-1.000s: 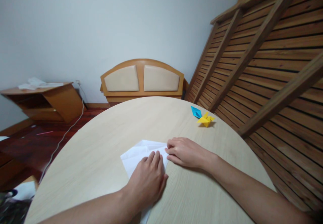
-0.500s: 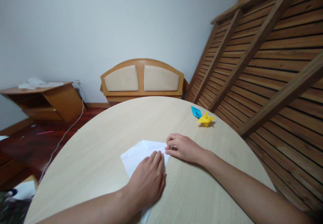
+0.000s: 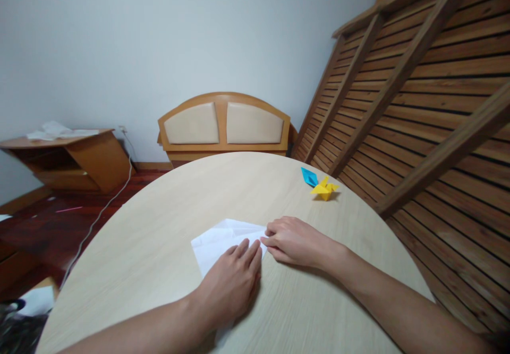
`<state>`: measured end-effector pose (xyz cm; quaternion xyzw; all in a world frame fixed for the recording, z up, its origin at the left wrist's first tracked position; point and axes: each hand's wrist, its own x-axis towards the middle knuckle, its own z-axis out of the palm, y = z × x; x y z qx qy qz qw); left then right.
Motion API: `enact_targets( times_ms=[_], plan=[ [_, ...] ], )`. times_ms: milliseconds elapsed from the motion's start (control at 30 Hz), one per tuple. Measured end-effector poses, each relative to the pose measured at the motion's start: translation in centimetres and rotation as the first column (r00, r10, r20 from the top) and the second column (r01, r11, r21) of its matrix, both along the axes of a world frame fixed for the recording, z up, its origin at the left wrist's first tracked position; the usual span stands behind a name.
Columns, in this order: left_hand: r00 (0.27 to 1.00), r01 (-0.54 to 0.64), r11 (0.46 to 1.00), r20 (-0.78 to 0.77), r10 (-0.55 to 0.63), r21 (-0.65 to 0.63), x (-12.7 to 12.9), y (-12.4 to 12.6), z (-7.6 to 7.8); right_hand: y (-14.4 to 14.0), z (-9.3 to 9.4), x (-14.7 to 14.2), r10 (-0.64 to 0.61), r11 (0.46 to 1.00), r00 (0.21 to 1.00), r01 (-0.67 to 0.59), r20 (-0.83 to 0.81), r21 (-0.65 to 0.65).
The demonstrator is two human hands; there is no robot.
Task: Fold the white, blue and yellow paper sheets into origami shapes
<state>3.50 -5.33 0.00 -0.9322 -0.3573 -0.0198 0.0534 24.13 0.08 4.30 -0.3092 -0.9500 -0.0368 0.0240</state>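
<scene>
A creased sheet of white paper (image 3: 215,241), partly folded, lies on the pale round table (image 3: 167,226) in front of me. My left hand (image 3: 235,279) rests flat on its near side, fingers stretched out and pressing down, covering part of the sheet. At the sheet's right corner my right hand (image 3: 297,241) pinches the paper between thumb and curled fingers. Farther back on the right stand a yellow origami bird (image 3: 324,189) and, touching or very near it, a blue folded paper piece (image 3: 309,176).
Behind the table is a wooden headboard (image 3: 225,125) with cream panels. A slatted wooden frame (image 3: 418,115) leans along the right side. At the left stands a low desk (image 3: 91,154) with papers on top, and a white cable (image 3: 101,213) runs across the floor.
My right hand has turned over slightly, its fingers curling more tightly at the paper's corner. My left hand's fingers have spread a little; the paper has barely shifted.
</scene>
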Motion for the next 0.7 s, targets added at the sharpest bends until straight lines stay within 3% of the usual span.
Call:
enact_targets(
  times_ms=[167,300,467,700],
  plan=[
    [0.996,0.066,0.997,-0.065,-0.068,-0.038,-0.7,0.3,0.4,0.3,-0.1,0.2,-0.011,0.999,0.998,0.008,-0.061,-0.041],
    [0.993,0.085,0.996,-0.073,-0.088,-0.041,-0.8,0.4,0.4,1.3,-1.1,0.6,0.001,0.989,0.977,-0.033,-0.214,-0.147],
    [0.992,0.101,0.994,-0.076,-0.103,-0.033,-0.6,0.5,0.7,2.5,-2.5,0.6,-0.103,0.965,0.908,-0.008,-0.407,-0.263],
    [0.995,0.092,0.995,-0.038,-0.093,-0.024,-0.5,0.6,0.6,2.8,-3.4,-0.2,-0.255,0.933,0.832,0.078,-0.492,-0.351]
  ],
)
